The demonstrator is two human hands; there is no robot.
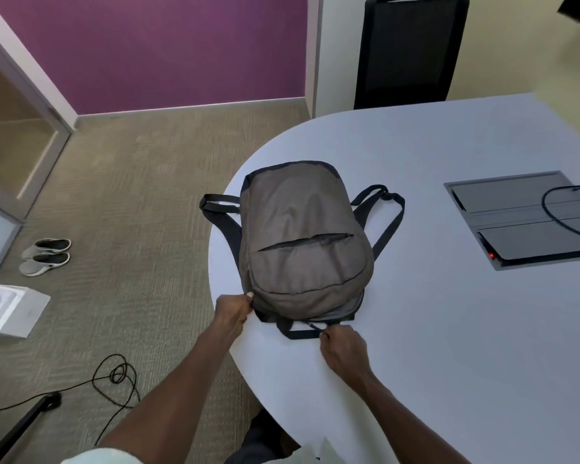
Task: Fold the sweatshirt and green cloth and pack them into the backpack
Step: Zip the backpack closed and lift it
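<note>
A grey-brown backpack (pixel 302 242) with black straps lies flat on the pale table (pixel 449 329), its top end toward me. My left hand (pixel 232 311) grips the near left corner of the backpack. My right hand (pixel 344 346) pinches the zipper pull by the black carry handle (pixel 302 333) at the near edge. The main zip looks partly open on the near right side. The front pocket zip is slightly open. No sweatshirt or green cloth shows anywhere.
A recessed cable box (pixel 523 219) with a black cable (pixel 563 222) sits in the table at right. A black chair (pixel 409 51) stands behind. On the carpet: shoes (pixel 46 256), a white box (pixel 7 311), a coiled cable (pixel 118 380).
</note>
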